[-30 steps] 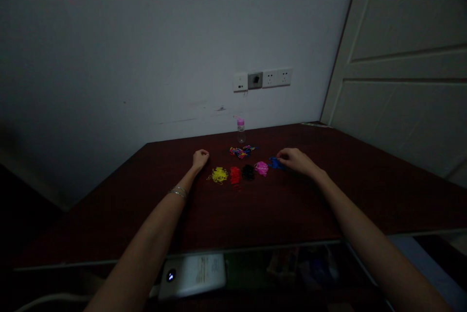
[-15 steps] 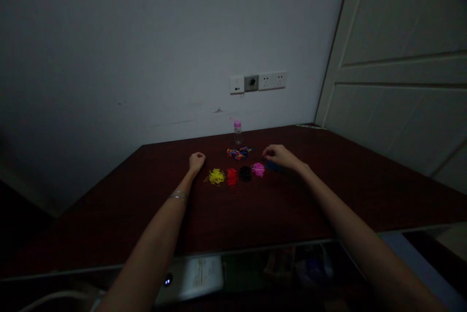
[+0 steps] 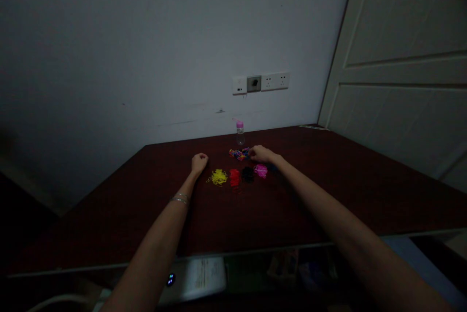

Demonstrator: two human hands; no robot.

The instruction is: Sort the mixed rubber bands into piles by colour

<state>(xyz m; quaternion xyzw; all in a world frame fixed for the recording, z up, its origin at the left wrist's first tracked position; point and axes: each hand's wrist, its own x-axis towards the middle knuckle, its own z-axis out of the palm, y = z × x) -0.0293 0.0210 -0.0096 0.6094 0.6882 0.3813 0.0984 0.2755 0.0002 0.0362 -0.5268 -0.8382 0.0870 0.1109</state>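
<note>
My left hand (image 3: 199, 162) rests on the table, fingers curled into a loose fist with nothing visible in it. Close to its right lies a pile of yellow rubber bands (image 3: 219, 177). My right hand (image 3: 260, 154) is at the right edge of a mixed, multicoloured pile of bands (image 3: 239, 154), its fingertips bunched together and touching the pile. What they pinch is too small to make out. In a row nearer me are a red pile (image 3: 235, 177), a black pile (image 3: 248, 173) and a pink pile (image 3: 260, 170). My right wrist mostly covers a blue pile.
A small clear bottle with a pink cap (image 3: 240, 133) stands behind the mixed pile. Sockets (image 3: 275, 81) are on the wall behind the dark red table (image 3: 233, 224). Below the front edge, a white device with a lit display (image 3: 197, 278) lies among other items.
My right hand has moved left and slightly away from me, from above the blue pile to the mixed pile. My left hand stays curled in place. The view has shifted slightly.
</note>
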